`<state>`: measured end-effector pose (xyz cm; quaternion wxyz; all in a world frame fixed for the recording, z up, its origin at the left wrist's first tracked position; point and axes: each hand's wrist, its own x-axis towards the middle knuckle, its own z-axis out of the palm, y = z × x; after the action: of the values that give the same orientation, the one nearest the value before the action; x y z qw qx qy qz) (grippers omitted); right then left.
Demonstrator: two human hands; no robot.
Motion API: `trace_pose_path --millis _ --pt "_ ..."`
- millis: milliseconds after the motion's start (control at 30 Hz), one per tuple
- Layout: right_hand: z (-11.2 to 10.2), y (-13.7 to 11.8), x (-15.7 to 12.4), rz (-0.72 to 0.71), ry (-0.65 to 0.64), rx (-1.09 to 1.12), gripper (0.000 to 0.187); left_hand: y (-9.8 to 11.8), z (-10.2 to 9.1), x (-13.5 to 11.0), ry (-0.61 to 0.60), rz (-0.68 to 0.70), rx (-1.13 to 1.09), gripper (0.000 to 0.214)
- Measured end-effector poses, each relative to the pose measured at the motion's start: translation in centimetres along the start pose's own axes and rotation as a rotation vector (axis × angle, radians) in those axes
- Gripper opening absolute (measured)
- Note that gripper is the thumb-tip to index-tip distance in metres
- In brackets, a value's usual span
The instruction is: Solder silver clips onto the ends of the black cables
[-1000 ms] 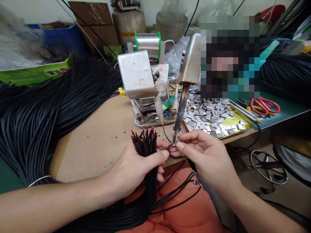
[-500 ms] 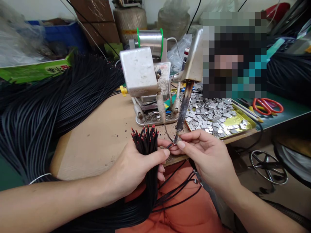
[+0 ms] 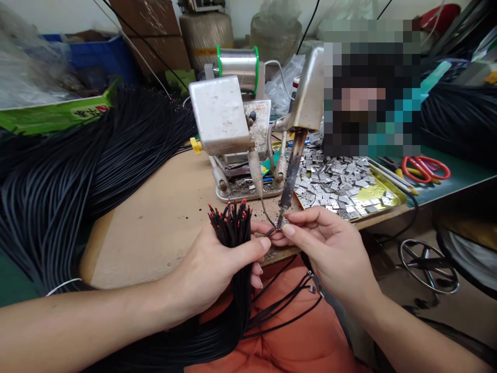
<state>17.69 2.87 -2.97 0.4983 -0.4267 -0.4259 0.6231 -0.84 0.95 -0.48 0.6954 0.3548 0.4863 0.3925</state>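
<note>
My left hand (image 3: pixel 229 256) is closed around a thick bundle of black cables (image 3: pixel 232 228) whose red-tipped ends point up. Between its thumb and forefinger it also pinches a single cable end, held under the soldering iron. My right hand (image 3: pixel 330 243) pinches a small metal plate (image 3: pixel 281 224) against that cable end. The soldering iron (image 3: pixel 293 168) hangs tip down from its stand and meets the plate. A thin solder feed tube (image 3: pixel 267 211) reaches the same spot from the solder feeder (image 3: pixel 219 114). Finished-looking cables with metal ends (image 3: pixel 311 289) lie across my lap.
A yellow tray (image 3: pixel 388 207) heaped with small metal plates stands right of the iron. Beyond it lie red-handled scissors (image 3: pixel 425 171). A large heap of black cables (image 3: pixel 50 207) covers the left side. A solder spool (image 3: pixel 238 70) sits atop the feeder. Another person, pixelated, is at back right.
Both hands keep almost the same pose at the iron tip. The whole view has shifted very slightly; nothing has been let go.
</note>
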Motion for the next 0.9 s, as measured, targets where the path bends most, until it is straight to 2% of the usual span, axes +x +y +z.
trace_pose_path --millis 367,633,900 --pt "-0.08 0.17 -0.02 -0.023 -0.017 -0.005 0.022 0.23 0.18 -0.03 0.038 -0.023 0.046 0.029" --pt "0.06 0.04 -0.03 -0.03 -0.018 -0.032 0.021 0.3 0.33 -0.11 0.022 -0.042 0.065 0.027" --pt "0.27 0.2 -0.23 -0.024 -0.018 0.009 0.021 0.3 0.39 0.1 -0.007 -0.027 0.065 0.034"
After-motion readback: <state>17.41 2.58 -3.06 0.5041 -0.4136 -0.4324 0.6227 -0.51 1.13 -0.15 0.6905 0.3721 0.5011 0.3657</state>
